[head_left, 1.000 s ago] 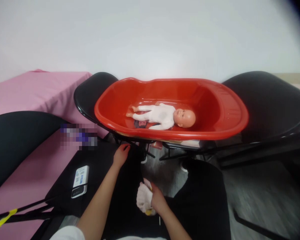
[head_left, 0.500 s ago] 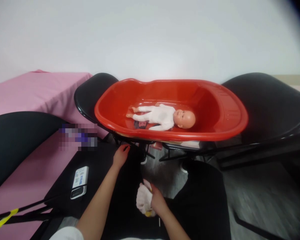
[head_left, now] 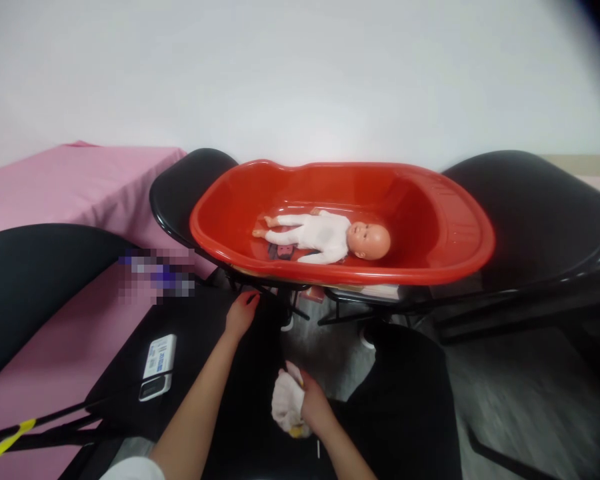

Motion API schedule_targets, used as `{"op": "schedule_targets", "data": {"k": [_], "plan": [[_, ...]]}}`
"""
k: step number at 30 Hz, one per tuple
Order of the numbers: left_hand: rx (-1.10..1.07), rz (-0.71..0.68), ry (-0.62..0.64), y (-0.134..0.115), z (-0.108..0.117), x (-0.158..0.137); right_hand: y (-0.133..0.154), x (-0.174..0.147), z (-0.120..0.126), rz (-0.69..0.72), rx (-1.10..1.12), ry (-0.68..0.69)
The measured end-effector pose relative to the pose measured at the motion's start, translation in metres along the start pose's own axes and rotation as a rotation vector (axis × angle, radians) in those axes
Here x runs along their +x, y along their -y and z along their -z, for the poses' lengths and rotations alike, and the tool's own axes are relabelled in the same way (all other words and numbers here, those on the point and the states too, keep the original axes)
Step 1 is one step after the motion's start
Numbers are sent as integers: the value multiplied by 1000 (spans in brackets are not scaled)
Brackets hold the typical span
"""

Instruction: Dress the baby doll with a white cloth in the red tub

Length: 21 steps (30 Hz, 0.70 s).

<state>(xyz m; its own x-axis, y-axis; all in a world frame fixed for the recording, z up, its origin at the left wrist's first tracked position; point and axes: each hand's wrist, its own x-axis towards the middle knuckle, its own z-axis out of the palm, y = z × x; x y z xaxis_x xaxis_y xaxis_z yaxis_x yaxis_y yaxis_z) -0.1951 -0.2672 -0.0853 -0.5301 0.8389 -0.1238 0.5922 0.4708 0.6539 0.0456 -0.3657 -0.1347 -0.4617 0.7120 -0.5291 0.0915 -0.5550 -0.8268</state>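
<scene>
**Soft cloth bundle (head_left: 287, 403) gathered in the right hand (head_left: 316, 407)**

The right fingers are closed on the near side of the bundle, which is pale with touches of yellow and pokes out to their left. The left hand (head_left: 243, 313) rests ahead and to the left, on the dark trouser leg (head_left: 253, 393), its fingers loosely bent; whether they pinch anything small I cannot tell.

The bundle looks light, limp and not at all fragile, so a gentle squeeze should do. Its folds would probably sag or slip loose under a fingertip pinch; a hold around the gathered middle, as now, seems surer than one on a loose edge.

Beyond both hands' fingertips, well apart from them, a doll (head_left: 325, 237) lies on its back in a red tub (head_left: 380, 273). Left of the left fingers, and nearer the body, lies a white device (head_left: 157, 367).
</scene>
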Motion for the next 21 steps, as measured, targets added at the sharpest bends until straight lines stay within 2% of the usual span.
{"op": "schedule_targets", "data": {"k": [6, 11, 16, 21], "plan": [[1, -12, 10, 0, 1, 0, 5, -2, -1, -6, -19, 0], [-12, -23, -3, 2, 0, 0, 12, -6, -2, -31, 87, 30], [-16, -27, 1, 1, 0, -1, 17, -8, -2, -26, 55, 10], [-15, -12, 6, 2, 0, 0, 21, -8, -5, -95, 233, 0]]}}
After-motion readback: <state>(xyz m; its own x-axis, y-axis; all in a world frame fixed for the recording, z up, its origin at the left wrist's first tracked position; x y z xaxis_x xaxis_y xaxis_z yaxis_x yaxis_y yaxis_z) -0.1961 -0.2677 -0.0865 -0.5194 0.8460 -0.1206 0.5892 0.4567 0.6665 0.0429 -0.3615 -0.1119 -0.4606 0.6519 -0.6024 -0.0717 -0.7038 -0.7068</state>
